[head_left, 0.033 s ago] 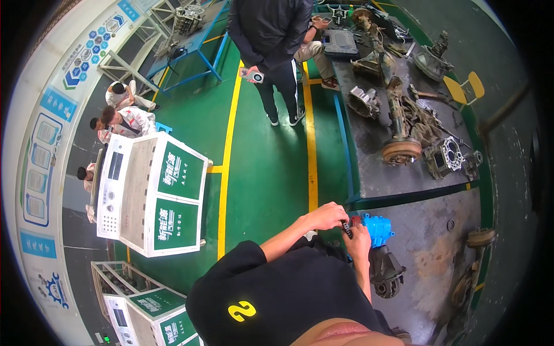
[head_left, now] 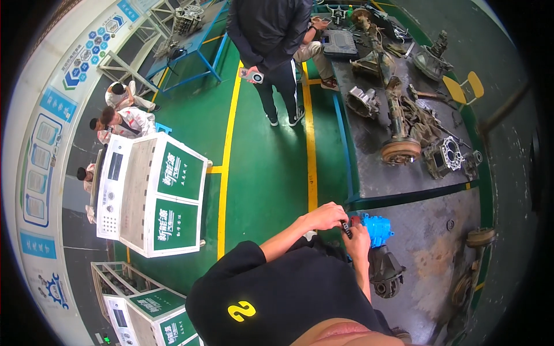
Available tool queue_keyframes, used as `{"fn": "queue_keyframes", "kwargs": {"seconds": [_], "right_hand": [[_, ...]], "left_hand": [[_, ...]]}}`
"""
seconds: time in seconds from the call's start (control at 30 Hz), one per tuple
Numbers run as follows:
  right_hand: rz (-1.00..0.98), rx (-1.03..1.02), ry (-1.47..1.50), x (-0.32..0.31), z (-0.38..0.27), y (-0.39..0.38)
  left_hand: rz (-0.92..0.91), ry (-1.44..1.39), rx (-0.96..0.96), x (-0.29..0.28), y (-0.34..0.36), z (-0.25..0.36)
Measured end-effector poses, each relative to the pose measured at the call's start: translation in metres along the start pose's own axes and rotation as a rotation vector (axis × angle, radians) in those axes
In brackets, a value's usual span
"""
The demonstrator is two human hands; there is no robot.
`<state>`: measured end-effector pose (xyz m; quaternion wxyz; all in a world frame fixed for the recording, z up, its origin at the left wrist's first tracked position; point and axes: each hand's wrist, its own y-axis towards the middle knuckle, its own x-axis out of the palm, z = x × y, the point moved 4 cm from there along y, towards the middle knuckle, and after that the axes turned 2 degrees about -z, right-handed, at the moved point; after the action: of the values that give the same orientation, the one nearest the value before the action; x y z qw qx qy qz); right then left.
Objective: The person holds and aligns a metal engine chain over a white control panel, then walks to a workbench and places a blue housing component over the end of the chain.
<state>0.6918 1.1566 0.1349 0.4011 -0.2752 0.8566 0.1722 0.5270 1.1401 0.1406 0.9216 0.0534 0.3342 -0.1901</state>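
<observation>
Both of my hands are at the left edge of the near bench, closed around a small dark part with a ridged, toothed-looking side. My left hand pinches its upper end, with the fingers bent over. From below, my right hand grips the same part. What kind of part it is, I cannot make out. Just right of my hands sits a bright blue housing with a red piece on its left side. A dark cast-metal housing lies nearer, beside my right wrist.
Beyond a gap, a far bench carries an axle with a rusty drum, gear housings and a grey tool case. A person in dark clothes stands ahead in the aisle. White-and-green cabinets stand at left, with seated people behind.
</observation>
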Motion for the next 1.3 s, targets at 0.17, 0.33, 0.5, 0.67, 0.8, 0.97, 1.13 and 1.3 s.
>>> {"fn": "queue_keyframes", "kwargs": {"seconds": [0.17, 0.33, 0.5, 0.67, 0.8, 0.97, 1.13, 1.3], "right_hand": [[0.004, 0.008, -0.002, -0.005, 0.003, -0.001], [-0.006, 0.028, -0.036, -0.004, 0.01, 0.0], [-0.001, 0.03, -0.017, -0.007, 0.012, 0.0], [0.008, 0.026, -0.001, -0.01, 0.013, 0.0], [-0.001, 0.023, -0.002, -0.009, 0.015, -0.001], [-0.008, 0.026, -0.008, -0.01, 0.015, -0.001], [-0.025, 0.04, -0.017, -0.006, 0.018, -0.004], [-0.037, 0.036, -0.001, -0.004, 0.018, -0.005]], "left_hand": [[0.011, 0.007, 0.017, 0.002, 0.005, 0.004], [0.0, 0.029, 0.012, 0.0, 0.01, 0.01], [0.026, 0.031, 0.033, 0.003, 0.014, 0.008], [0.054, 0.036, 0.053, 0.006, 0.015, 0.008], [0.044, 0.045, 0.053, 0.006, 0.016, 0.011], [0.038, 0.046, 0.046, 0.006, 0.015, 0.013], [-0.026, 0.062, 0.014, 0.01, 0.014, 0.012], [-0.033, 0.074, 0.009, 0.012, 0.011, 0.011]]}}
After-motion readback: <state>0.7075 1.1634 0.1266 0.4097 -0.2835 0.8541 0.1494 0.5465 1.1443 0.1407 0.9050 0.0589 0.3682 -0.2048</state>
